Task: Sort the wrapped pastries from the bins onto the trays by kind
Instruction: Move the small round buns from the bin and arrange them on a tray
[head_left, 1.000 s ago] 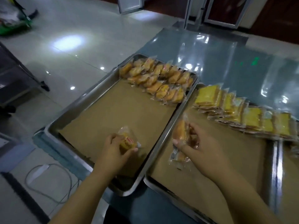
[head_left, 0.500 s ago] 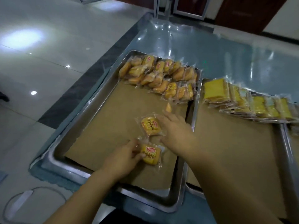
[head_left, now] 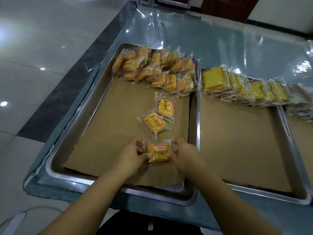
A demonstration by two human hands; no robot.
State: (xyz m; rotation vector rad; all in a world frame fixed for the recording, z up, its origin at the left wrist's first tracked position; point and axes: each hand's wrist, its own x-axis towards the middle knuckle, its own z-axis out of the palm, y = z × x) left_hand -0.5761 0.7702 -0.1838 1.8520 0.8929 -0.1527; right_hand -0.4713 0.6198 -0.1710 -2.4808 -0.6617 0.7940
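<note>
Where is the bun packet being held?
Head view: the bun packet is held near the left tray's front, between the left hand and right hand, below two loose packets.

Both forearms reach forward. The left hand (head_left: 133, 153) and right hand (head_left: 184, 155) face each other, fingers curled, each pinching one side of a wrapped pastry (head_left: 158, 153).

"小面包" on the nearest yellow bun wrapper (head_left: 158, 154); red logo (head_left: 160, 146) unreadable

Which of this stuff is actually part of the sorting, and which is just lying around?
Part of the job: held bun, left hand, right hand, two loose buns, bun rows, cake slices, left tray, right tray.
Just there: plastic table cover, white cable on the floor, door.
</note>
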